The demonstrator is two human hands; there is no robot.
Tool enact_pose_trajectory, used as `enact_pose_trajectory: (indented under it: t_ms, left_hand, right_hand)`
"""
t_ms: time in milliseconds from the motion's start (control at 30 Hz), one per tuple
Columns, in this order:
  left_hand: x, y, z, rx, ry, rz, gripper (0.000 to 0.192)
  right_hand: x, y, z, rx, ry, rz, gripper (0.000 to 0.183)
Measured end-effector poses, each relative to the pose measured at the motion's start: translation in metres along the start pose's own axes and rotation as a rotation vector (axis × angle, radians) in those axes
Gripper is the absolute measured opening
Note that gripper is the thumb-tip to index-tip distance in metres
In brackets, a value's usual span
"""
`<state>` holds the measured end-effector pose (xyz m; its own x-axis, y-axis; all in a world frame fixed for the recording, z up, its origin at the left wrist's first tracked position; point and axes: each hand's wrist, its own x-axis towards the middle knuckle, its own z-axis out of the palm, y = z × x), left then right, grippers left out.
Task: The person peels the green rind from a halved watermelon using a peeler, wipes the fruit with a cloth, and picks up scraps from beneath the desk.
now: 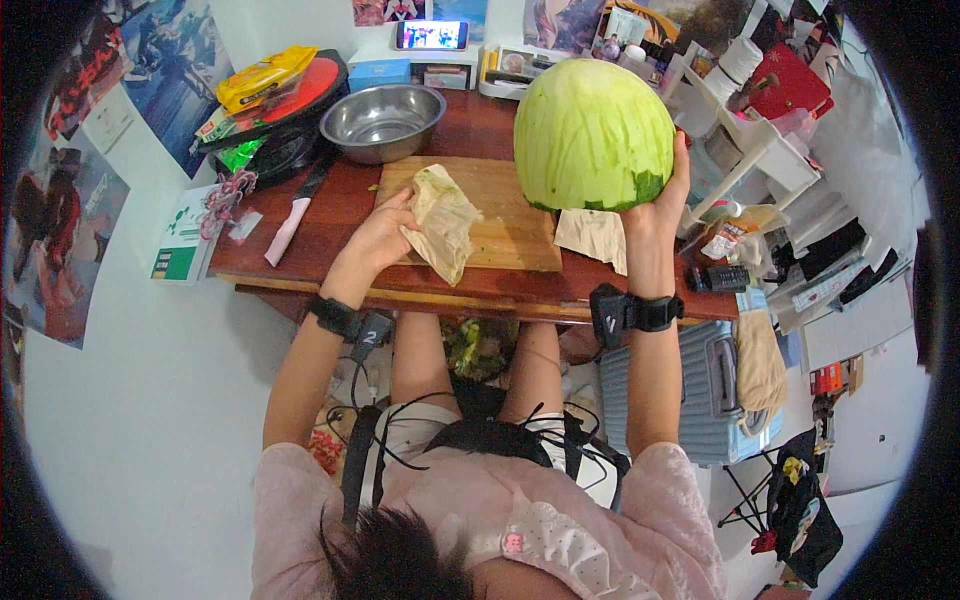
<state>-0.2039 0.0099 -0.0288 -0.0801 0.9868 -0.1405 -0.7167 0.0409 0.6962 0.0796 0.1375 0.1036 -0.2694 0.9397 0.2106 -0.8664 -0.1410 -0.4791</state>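
A large piece of peeled watermelon (596, 139), pale green with dark rind left along its lower edge, is held up over the right of the board. My right hand (667, 187) supports it from its right and underside; the fingers are partly hidden. Between the thumb and fingers of my left hand (382, 232) hangs a crumpled, damp-looking paper towel (444, 221). It is above the wooden cutting board (517, 244), which has small green scraps on it. Another beige paper towel (596, 234) lies to the right, below the melon.
A steel bowl (382, 120) stands behind the board. A knife with a pink handle (289, 229) lies left on the wooden table (330, 277). Behind stands a lit phone (433, 34); a remote control (720, 279) sits at the right edge. Between my legs is a bin of green scraps (476, 349).
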Motion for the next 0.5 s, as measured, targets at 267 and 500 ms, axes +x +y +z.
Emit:
enact_pose_trajectory:
  t_ms: [267, 500]
  left_hand:
    - [-0.004, 0.003, -0.019, 0.076, 0.035, 0.162, 0.055]
    - [-0.018, 0.014, -0.022, 0.378, 0.067, 0.269, 0.037]
  right_hand:
    - [0.000, -0.006, -0.001, 0.009, -0.014, 0.019, 0.041]
    - [0.015, -0.003, -0.001, -0.189, -0.056, 0.075, 0.042]
